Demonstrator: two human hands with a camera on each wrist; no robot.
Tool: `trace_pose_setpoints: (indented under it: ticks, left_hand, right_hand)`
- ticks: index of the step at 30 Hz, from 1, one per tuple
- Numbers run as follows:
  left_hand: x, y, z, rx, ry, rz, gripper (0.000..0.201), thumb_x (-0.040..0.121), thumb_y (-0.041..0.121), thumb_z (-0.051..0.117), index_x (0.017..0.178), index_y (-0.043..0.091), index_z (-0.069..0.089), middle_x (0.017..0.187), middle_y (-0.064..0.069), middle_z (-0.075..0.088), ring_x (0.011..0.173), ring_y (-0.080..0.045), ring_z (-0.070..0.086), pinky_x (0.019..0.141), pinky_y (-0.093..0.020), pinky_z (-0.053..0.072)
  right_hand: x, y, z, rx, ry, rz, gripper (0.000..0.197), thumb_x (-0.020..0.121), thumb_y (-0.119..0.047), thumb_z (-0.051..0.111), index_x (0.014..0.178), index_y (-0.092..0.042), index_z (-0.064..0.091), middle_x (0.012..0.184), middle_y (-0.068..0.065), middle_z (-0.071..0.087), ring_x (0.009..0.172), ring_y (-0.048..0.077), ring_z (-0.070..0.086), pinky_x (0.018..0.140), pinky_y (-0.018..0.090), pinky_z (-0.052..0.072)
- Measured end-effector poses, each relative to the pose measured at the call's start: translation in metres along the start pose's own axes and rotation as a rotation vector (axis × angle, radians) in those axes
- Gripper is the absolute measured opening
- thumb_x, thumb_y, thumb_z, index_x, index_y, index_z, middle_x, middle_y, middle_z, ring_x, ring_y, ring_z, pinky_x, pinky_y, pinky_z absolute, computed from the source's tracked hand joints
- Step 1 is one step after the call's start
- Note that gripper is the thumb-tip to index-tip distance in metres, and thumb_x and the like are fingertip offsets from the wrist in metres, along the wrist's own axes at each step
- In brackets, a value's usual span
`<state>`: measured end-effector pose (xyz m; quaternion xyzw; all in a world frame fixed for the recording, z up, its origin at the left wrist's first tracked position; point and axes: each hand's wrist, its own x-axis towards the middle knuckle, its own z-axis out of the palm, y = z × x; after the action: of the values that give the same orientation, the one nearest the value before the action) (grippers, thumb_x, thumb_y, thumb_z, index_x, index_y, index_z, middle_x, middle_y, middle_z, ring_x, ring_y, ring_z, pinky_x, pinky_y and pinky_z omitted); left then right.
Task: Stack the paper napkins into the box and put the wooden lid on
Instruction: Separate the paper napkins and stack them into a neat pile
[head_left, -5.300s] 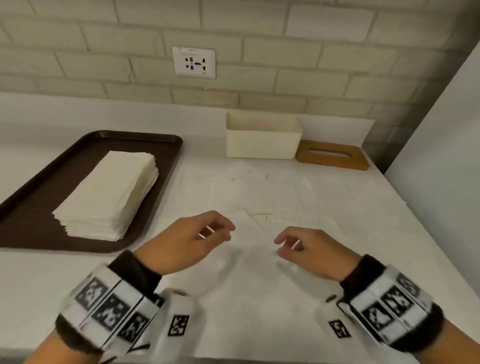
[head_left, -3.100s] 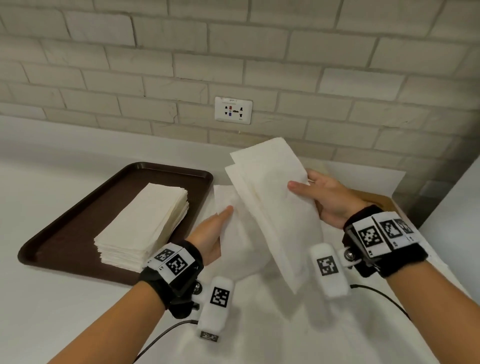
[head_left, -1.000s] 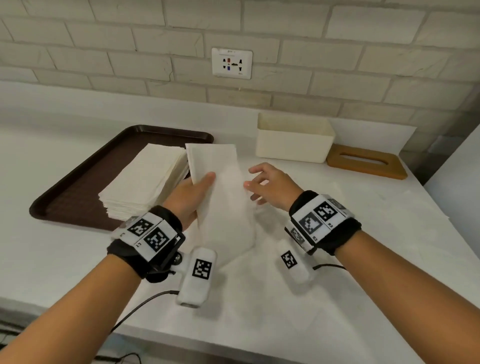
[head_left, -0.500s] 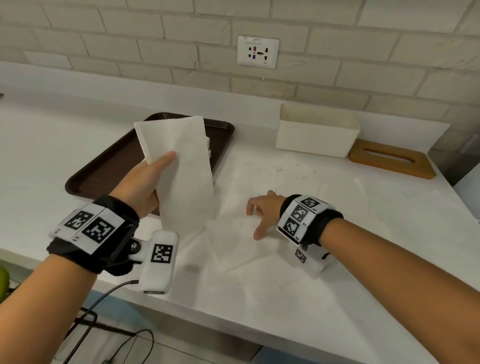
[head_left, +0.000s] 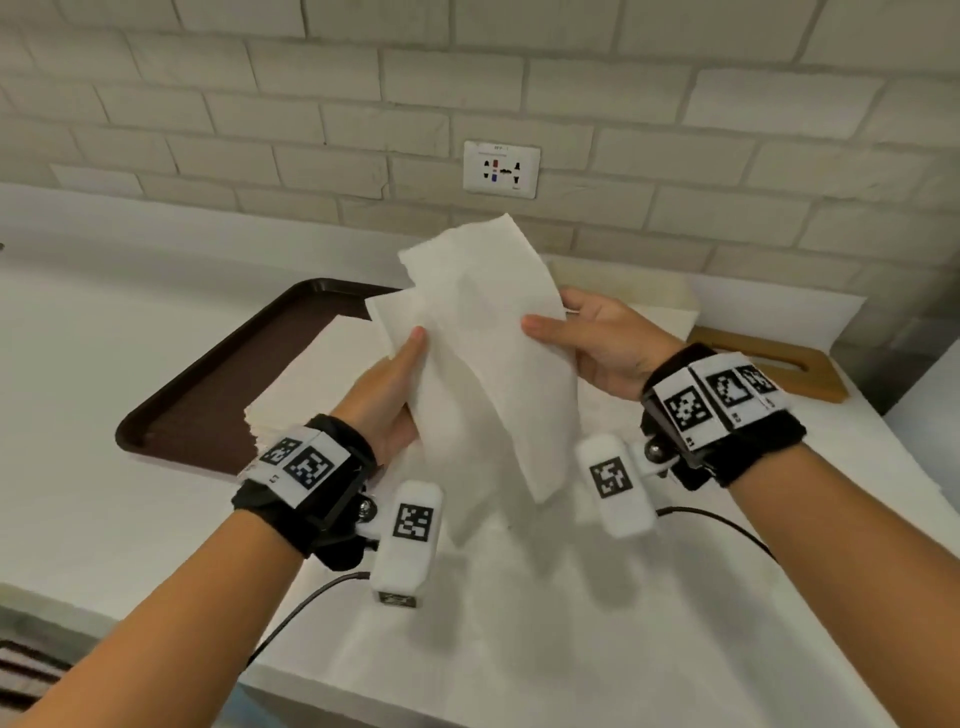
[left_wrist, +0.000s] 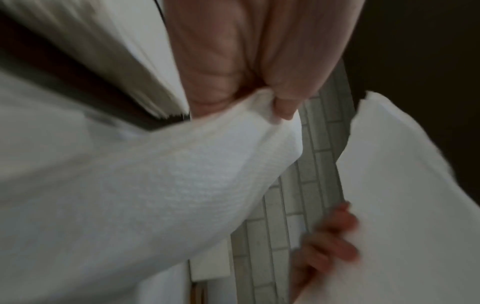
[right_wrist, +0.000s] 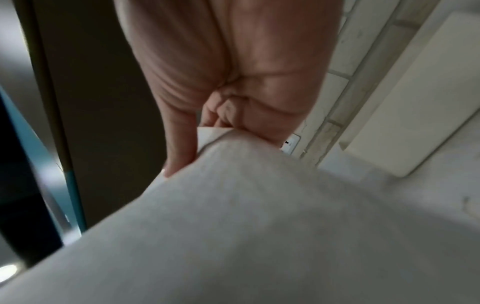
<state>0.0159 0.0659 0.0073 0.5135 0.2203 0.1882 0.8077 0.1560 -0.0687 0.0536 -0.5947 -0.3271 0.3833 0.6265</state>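
Two white paper napkins are held up over the counter. My left hand (head_left: 410, 358) pinches the left napkin (head_left: 447, 431) by its upper edge, thumb in front. My right hand (head_left: 550, 317) grips the right napkin (head_left: 493, 322), which overlaps the left one. The left wrist view shows my left fingertips (left_wrist: 283, 107) pinched on its napkin (left_wrist: 168, 174). In the right wrist view, my thumb and fingers close on the other napkin (right_wrist: 259, 226). The cream box (head_left: 628, 286) stands behind the napkins, mostly hidden. Its wooden lid (head_left: 774, 364) lies flat to its right.
A dark brown tray (head_left: 208, 395) at the left carries the stack of napkins (head_left: 306, 384). A brick wall with a socket (head_left: 501, 169) runs along the back. The counter's front edge is close below my forearms. A grey panel bounds the right side.
My right hand has left the counter and now holds a napkin up. My left hand has swung its napkin from above the tray to the right, meeting the other in front of the box.
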Motion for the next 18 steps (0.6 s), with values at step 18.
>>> trace_pose_setpoints:
  ticks: [18]
  left_hand:
    - [0.022, -0.012, 0.004, -0.099, -0.152, -0.117, 0.046, 0.094, 0.045, 0.041, 0.122, 0.012, 0.058, 0.114, -0.011, 0.068, 0.105, -0.023, 0.066, 0.084, -0.036, 0.055]
  right_hand:
    - [0.029, 0.031, 0.009, -0.324, 0.062, 0.221, 0.031, 0.082, -0.01, 0.067, 0.112, -0.007, 0.063, 0.116, 0.013, 0.065, 0.106, 0.028, 0.063, 0.098, 0.039, 0.047]
